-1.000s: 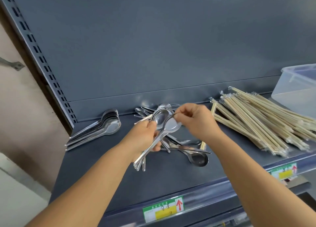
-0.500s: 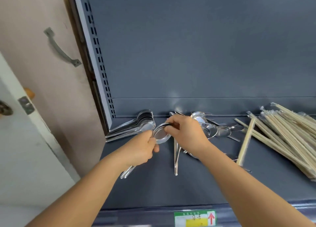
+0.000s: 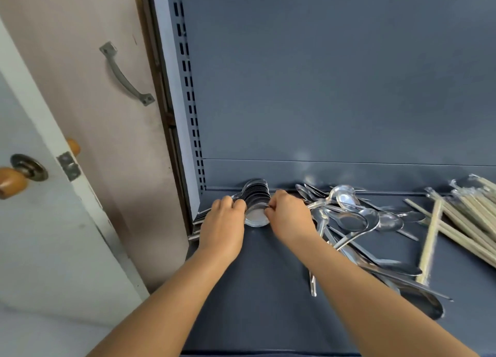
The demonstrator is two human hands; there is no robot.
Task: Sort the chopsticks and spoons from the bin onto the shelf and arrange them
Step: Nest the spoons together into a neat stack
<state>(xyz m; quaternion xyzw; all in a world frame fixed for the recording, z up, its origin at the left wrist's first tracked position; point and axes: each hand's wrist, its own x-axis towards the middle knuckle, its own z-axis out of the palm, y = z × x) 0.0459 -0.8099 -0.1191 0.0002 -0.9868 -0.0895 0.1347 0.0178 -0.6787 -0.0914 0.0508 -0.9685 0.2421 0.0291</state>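
Pinching the front spoon (image 3: 256, 217) on both sides, fingers (image 3: 269, 209) of the right hand (image 3: 291, 217) and left hand (image 3: 222, 227) set it against the nested stack (image 3: 256, 191) at the shelf (image 3: 268, 289) corner. Many loose spoons (image 3: 354, 222) and the chopsticks (image 3: 464, 222) still need arranging, so I judge about half remains.

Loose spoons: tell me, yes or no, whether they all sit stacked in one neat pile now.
No: the loose spoons lie scattered and crossed on the shelf, right of the nested spoon stack that both hands hold.
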